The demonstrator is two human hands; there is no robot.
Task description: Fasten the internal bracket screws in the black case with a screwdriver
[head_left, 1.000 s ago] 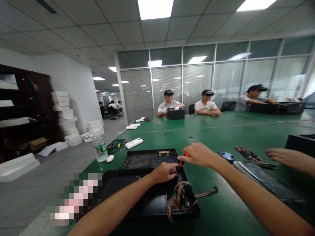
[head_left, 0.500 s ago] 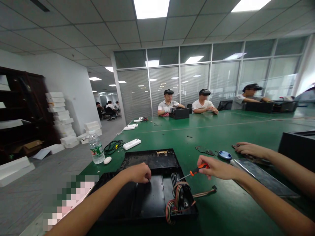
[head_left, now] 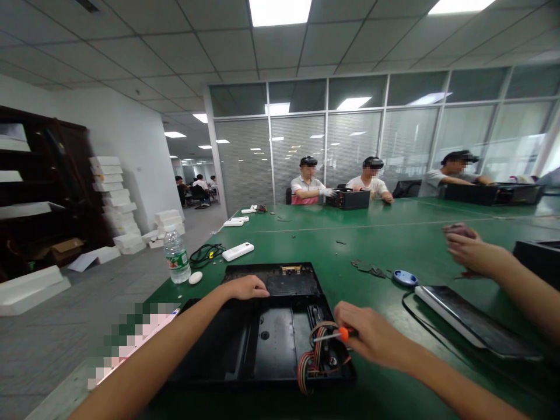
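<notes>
A black case (head_left: 245,344), part of it a flat panel (head_left: 269,280) at the back, lies on the table before me. My left hand (head_left: 247,287) is on the wall between the two, its fingers bent together over the edge and partly hidden. Gripped in my right hand (head_left: 367,332) is a screwdriver (head_left: 344,333), its orange collar showing and its shaft pointing left across the case's right end. Striped ribbon cables (head_left: 305,364) loop under the shaft there. A round black knob or hole (head_left: 265,335) shows in the case's floor.
A water bottle (head_left: 177,259), a white oval object (head_left: 195,278), a white power strip (head_left: 238,251) and black cable stand left and behind. To the right are a blue round dish (head_left: 405,278), a long silver-black device (head_left: 472,321) and a neighbour's hand (head_left: 472,251). Co-workers sit across.
My left hand has moved back from over the case's floor to its wall. My right hand has come nearer and lower with the screwdriver. The neighbour's hand has lifted a dark object.
</notes>
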